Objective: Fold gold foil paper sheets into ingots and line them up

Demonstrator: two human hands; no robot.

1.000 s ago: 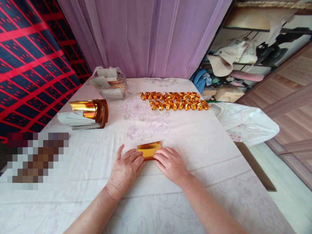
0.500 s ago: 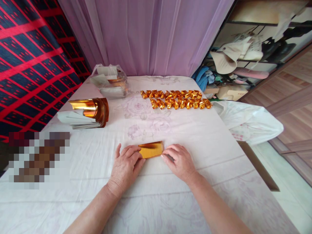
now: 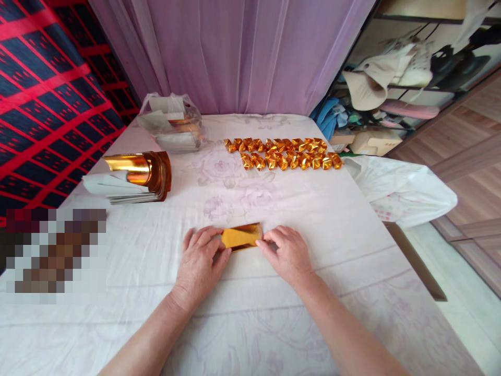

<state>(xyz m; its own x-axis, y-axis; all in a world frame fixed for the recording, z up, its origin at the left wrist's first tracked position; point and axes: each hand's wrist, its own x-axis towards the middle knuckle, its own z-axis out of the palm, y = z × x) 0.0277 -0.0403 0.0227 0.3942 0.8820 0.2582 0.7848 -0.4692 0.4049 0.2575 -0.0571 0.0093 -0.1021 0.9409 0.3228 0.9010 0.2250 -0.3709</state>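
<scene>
A flat folded strip of shiny gold foil paper (image 3: 241, 236) lies on the tablecloth in front of me. My left hand (image 3: 202, 258) grips its left end, thumb at the near edge and fingers over the far side. At the other end, my right hand (image 3: 286, 253) pinches the corner between thumb and fingertips; its curled fingers partly hide that edge. Farther back, two rows of folded gold foil pieces (image 3: 291, 161) sit side by side on the cloth.
On the left stands a curved stack of gold foil sheets (image 3: 141, 169) with white backs. Behind it is a clear plastic bag (image 3: 172, 122) of papers. A white plastic bag (image 3: 410, 190) hangs beyond the right edge of the table (image 3: 344, 313), near a cluttered shelf (image 3: 410, 91).
My right thumb has come onto the near right corner of the foil paper. The left fingers have shifted slightly at their end. The whole view has tilted a little.
</scene>
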